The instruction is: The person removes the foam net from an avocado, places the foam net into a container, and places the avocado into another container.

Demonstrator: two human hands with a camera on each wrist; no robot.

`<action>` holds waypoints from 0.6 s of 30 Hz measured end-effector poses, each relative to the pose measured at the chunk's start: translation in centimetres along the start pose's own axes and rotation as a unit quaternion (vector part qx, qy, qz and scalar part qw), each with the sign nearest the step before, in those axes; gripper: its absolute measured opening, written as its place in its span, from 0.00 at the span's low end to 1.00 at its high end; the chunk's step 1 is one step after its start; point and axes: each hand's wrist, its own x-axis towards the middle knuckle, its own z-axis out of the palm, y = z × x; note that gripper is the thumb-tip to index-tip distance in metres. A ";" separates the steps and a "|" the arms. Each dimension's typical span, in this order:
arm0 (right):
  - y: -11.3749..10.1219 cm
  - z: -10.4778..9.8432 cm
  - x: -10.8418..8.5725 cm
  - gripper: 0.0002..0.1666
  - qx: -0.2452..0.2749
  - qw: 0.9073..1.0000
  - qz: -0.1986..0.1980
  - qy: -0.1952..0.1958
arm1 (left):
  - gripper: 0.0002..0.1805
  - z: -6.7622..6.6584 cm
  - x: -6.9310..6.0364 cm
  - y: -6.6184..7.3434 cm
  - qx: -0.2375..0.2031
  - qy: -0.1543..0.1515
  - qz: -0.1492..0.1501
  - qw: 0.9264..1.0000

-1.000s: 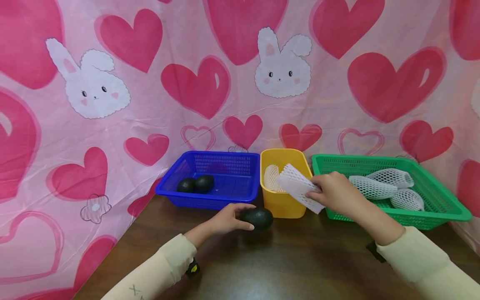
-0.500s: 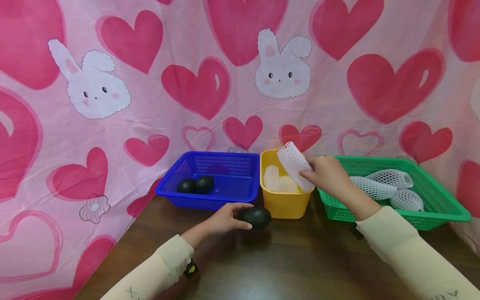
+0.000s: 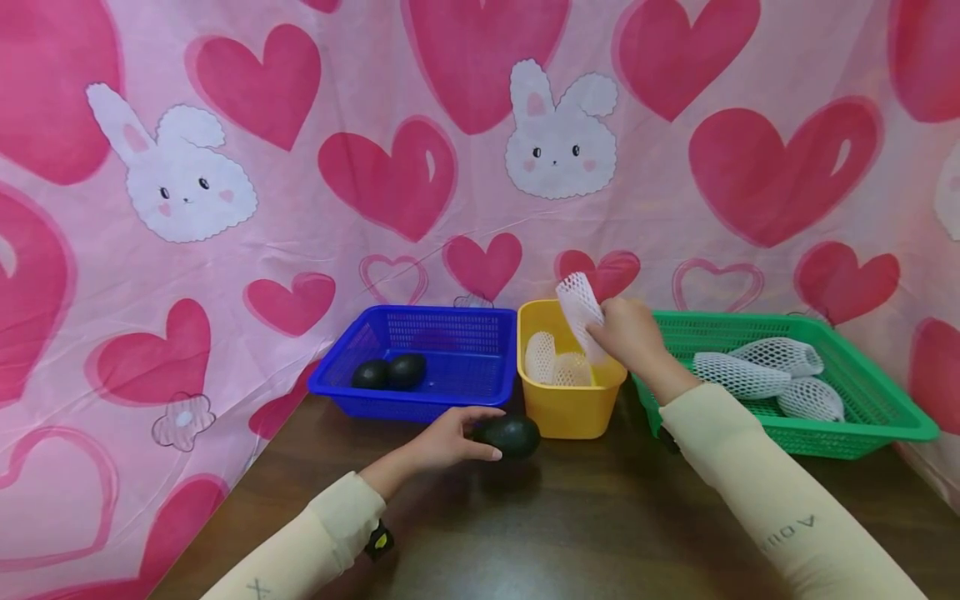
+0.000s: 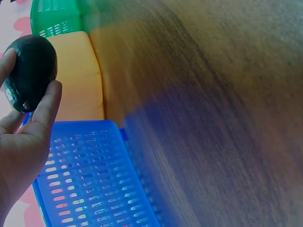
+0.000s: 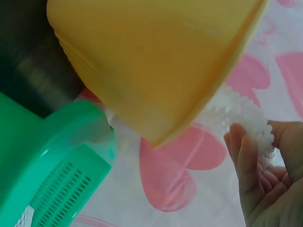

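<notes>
Head view, lower centre, shows the left hand gripping an avocado; right of centre, the right hand pinches a foam net, apparently being readied, so wrapping likely calls for aligning both.

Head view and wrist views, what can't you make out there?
Head: floor of the yellow bin, behind its front wall and white nets.
Head: lettering on the right sleeve, too small to read.
Left wrist: part of the dark fruit, behind the left hand.
Right wrist: rest of the held net, behind the yellow bin.

Cream sleeves with dark lettering
</notes>
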 end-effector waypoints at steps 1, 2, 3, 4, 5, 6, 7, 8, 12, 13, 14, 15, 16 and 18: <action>0.0 0.1 0.2 0.15 -0.001 1.000 0.004 0.002 | 0.32 0.0 0.0 0.0 -0.002 0.000 -0.001 1.000; 0.0 0.3 0.4 0.15 0.000 1.000 0.009 0.005 | 0.32 0.0 0.0 -0.1 -0.004 0.000 0.000 1.000; 0.0 0.5 0.5 0.14 -0.001 1.000 0.014 0.008 | 0.32 0.0 0.0 -0.1 -0.006 0.000 0.000 1.000; 0.0 0.7 0.7 0.14 -0.004 1.000 0.016 0.013 | 0.31 0.0 0.0 -0.1 -0.007 0.000 0.001 1.000; 0.1 0.9 0.9 0.14 -0.004 1.000 0.020 0.015 | 0.31 0.0 0.0 -0.1 -0.007 0.000 0.002 1.000; 0.1 1.2 1.0 0.13 -0.007 1.000 0.021 0.017 | 0.31 0.0 0.0 -0.1 -0.007 0.000 0.003 1.000; 0.2 1.4 1.2 0.12 -0.011 1.000 0.023 0.019 | 0.31 0.1 0.0 -0.1 -0.006 0.000 0.003 1.000; 0.3 1.7 1.4 0.12 -0.016 0.999 0.026 0.019 | 0.31 0.1 0.0 -0.1 -0.006 0.000 0.004 1.000; 0.6 2.7 1.8 0.09 -0.035 0.999 0.030 0.014 | 0.31 0.1 0.0 -0.1 -0.004 0.000 0.000 1.000; 0.6 2.9 1.9 0.08 -0.040 0.999 0.027 0.014 | 0.31 0.1 0.0 -0.1 -0.004 0.000 -0.001 1.000; 0.6 3.1 2.0 0.08 -0.045 0.999 0.024 0.014 | 0.31 0.1 0.0 -0.2 -0.004 0.001 0.000 1.000; 0.6 3.3 2.1 0.07 -0.047 0.999 0.019 0.014 | 0.31 0.1 0.0 -0.2 -0.004 0.001 0.000 1.000; 0.6 3.4 2.1 0.07 -0.051 0.998 0.015 0.014 | 0.31 0.1 0.0 -0.1 -0.006 0.001 0.001 1.000; 0.3 3.7 2.2 0.08 -0.053 0.998 0.015 0.008 | 0.31 0.1 0.0 -0.1 -0.010 0.002 0.001 1.000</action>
